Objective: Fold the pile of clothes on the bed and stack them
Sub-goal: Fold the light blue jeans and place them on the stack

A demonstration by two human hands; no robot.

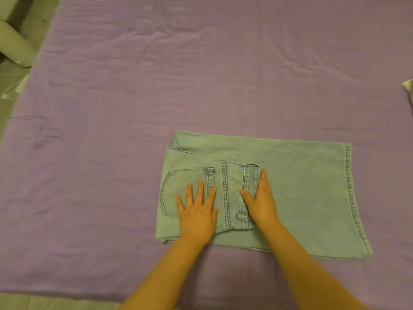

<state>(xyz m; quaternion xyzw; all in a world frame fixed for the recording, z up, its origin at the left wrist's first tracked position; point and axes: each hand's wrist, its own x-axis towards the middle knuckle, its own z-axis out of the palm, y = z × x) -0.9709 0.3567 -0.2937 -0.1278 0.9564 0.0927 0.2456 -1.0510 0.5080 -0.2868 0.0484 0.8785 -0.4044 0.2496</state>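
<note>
While pressing flat, mid-fold on the jeans (263,193), low and centre-right on the purple bed sheet (156,86). Left hand (197,211) spread open, palm down on the back pocket (185,191); right hand (260,200) flat, fingers together along the waistband edge, gripping nothing. Long axis left to right, hems pointing right. Next, probably: lift the hem end, fold leftward over the waistband, keep edges aligned.

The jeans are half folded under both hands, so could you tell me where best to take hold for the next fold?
Probably the hemmed leg end of the jeans, on the right. It lies flat, free and single-layered beyond the right hand, while the left hand pins the pocket end. Come from the right, take a grip on both hem corners, and carry it left over the waistband.
</note>
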